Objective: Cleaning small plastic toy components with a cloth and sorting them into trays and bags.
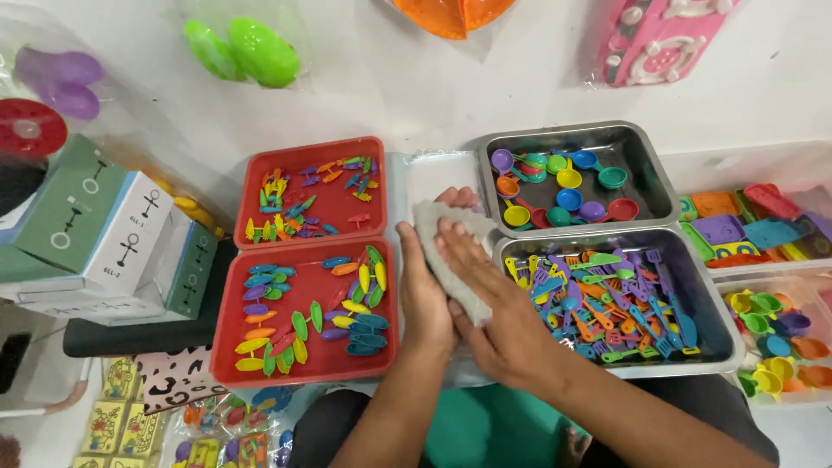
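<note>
Between red trays [312, 364] and steel pans [693, 347], both hands [468, 295] on grey cloth [451, 260]

Your right hand [485, 295] hides much of the grey cloth [451, 251]; the orange toy [451, 13] is cut off at the top edge

- My hands meet on a cloth [451, 260] lying between two plastic trays [303, 347] on my left and two metal trays [693, 286] on my right.
</note>
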